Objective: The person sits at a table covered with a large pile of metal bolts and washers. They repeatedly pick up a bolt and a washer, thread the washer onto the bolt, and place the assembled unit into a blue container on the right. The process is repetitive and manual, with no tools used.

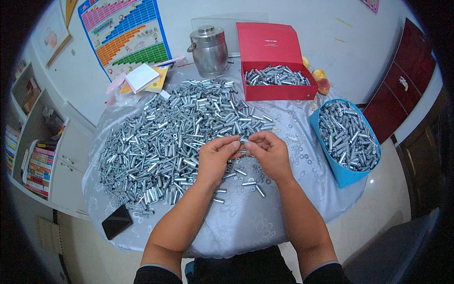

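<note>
Metal piece [243, 140] in both hands [216, 155] [270, 152], lettered red lid [269, 45], lettered chart [125, 37]

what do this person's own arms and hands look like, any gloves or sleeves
The left hand and right hand are bare: no gloves, and no rings to be seen. Both forearms are uncovered, with no watch or bracelet visible. At the lower edge, the left sleeve and right sleeve show as black, each with a thin grey edge.

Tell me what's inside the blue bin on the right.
The blue bin holds a heap of shiny metal cylinders. That top layer hides whatever lies deeper, and the bin's bottom cannot be seen.
</note>
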Action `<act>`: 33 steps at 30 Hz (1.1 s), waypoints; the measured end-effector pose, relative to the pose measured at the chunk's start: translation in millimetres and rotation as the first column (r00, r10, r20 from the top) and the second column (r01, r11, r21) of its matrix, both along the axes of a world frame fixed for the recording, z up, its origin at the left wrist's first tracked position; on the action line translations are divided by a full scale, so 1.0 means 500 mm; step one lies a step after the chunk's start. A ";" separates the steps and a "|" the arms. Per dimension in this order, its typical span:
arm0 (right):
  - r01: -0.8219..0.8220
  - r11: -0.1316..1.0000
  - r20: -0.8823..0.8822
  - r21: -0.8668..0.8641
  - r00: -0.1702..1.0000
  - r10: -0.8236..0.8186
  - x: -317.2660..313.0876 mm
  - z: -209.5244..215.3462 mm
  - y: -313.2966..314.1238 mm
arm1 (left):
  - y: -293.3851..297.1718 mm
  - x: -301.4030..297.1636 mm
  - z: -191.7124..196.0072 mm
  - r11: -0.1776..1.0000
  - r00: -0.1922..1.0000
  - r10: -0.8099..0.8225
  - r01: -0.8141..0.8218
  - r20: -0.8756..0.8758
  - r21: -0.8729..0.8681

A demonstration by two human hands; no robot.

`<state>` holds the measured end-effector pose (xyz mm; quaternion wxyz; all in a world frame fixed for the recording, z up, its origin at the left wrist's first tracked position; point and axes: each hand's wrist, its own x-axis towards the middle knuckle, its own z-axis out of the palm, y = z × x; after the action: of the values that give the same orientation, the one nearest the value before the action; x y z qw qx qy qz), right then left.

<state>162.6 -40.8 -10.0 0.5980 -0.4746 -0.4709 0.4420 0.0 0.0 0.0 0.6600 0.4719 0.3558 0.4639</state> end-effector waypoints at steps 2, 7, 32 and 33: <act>0.012 1.000 -0.020 0.015 1.000 -0.011 -0.004 0.002 -0.002 | 0.002 -0.002 -0.005 1.000 1.000 -0.021 0.021 0.002 0.008; 0.049 0.990 0.340 0.131 0.936 -0.091 -0.001 0.019 -0.014 | -0.007 0.003 -0.001 1.000 1.000 -0.027 0.027 0.004 0.014; -0.021 1.000 0.046 0.019 0.999 0.020 0.011 0.010 -0.002 | 0.009 -0.012 0.001 0.981 0.976 -0.174 0.183 -0.131 0.057; -0.031 0.999 0.041 0.021 0.999 0.030 0.011 0.007 -0.001 | 0.010 -0.013 0.002 0.980 0.968 -0.185 0.195 -0.172 0.045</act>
<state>168.2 -41.1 -6.4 0.5866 -0.4697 -0.4948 0.4363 -6.5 4.9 0.8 0.6544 0.5610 0.3485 0.3683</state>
